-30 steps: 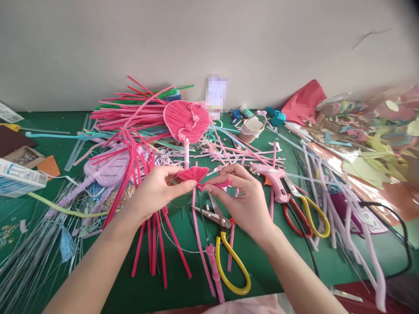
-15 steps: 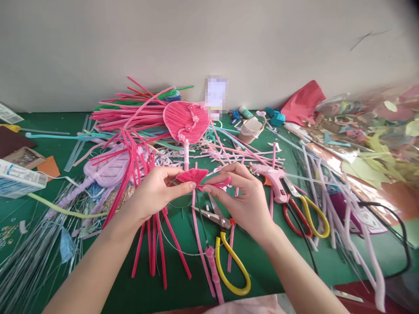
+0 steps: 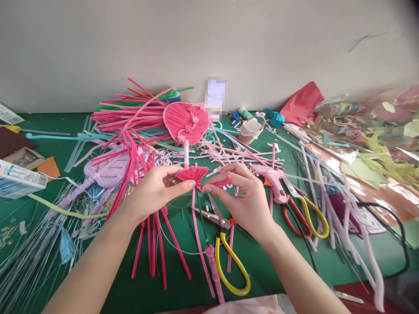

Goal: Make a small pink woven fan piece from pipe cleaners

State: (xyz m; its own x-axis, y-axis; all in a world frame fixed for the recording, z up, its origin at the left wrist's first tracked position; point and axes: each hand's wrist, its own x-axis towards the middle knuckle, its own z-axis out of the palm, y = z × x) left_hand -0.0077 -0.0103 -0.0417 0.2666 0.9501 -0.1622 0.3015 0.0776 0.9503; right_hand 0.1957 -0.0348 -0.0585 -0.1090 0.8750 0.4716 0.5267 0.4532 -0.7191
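Between my hands is a small red fan-shaped piece of pipe cleaners (image 3: 193,175). My left hand (image 3: 160,187) pinches its left side between thumb and fingers. The fingertips of my right hand (image 3: 244,194) are closed on a red pipe cleaner end (image 3: 224,181) at the piece's right corner, and that end curls back over the fingers. Just beyond stands a red round fan (image 3: 185,124) with small flowers and a pink wrapped handle. Below my hands lie open scissors (image 3: 229,257) with yellow and red handles, and a pink-wrapped stick (image 3: 214,272).
Red pipe cleaners (image 3: 157,248) spread under my left arm, by a lilac pipe-cleaner fan (image 3: 111,168). To the right are a pink glue gun (image 3: 273,179), second scissors (image 3: 314,218) and lilac strips (image 3: 353,244). Thin wires (image 3: 32,257) lie at left. A small bucket (image 3: 251,130) stands behind.
Almost nothing differs. Both hands keep their grip on the red piece, which looks tilted very slightly.
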